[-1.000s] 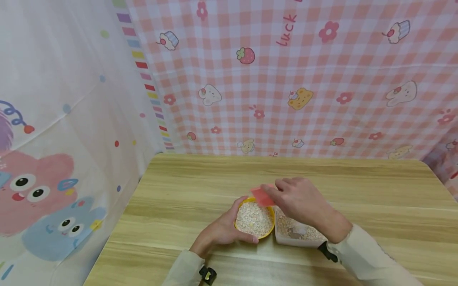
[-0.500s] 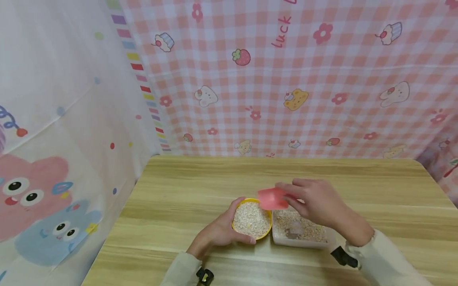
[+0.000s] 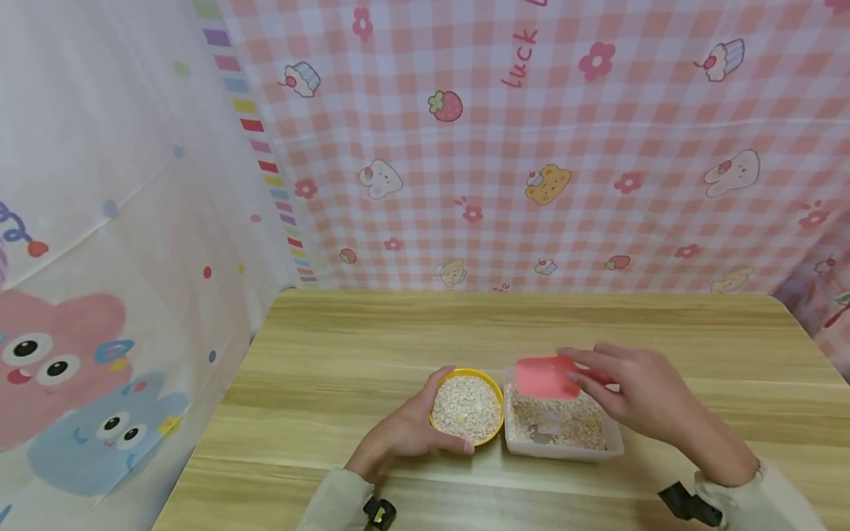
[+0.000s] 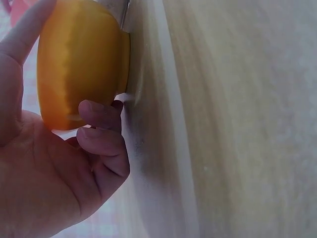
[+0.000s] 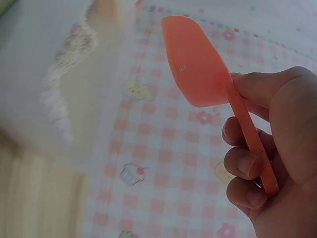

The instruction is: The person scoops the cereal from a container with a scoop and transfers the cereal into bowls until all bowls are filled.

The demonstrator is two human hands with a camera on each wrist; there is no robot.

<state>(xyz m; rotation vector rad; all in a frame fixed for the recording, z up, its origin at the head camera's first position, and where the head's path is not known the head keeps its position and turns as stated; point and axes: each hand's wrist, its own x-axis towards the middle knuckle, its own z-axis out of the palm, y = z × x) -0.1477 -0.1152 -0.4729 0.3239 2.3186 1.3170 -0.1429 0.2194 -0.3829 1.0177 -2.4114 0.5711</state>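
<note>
My left hand (image 3: 417,422) curls round a yellow bowl (image 3: 499,398), thumb along its near side. Pale flakes that look like oats (image 3: 467,407) heap up inside it. In the left wrist view the bowl's orange-yellow side (image 4: 81,59) stands on the table, with fingertips against it. My right hand (image 3: 634,383) grips a pink-red scoop (image 3: 544,377) by its handle. The scoop is over the far part of a translucent plastic box (image 3: 564,451) holding more flakes. The right wrist view shows the scoop's blade (image 5: 195,62) with a few specks on it and fingers wrapped round the handle.
Bowl and box stand side by side on a wood-grain table (image 3: 372,332). Behind the table hangs a pink checked cloth (image 3: 412,214); a white cartoon-printed cloth (image 3: 166,243) hangs on the left.
My right hand has carried the scoop rightward from the bowl's rim to above the box. The left hand still holds the bowl in place. The head view has shifted slightly.
</note>
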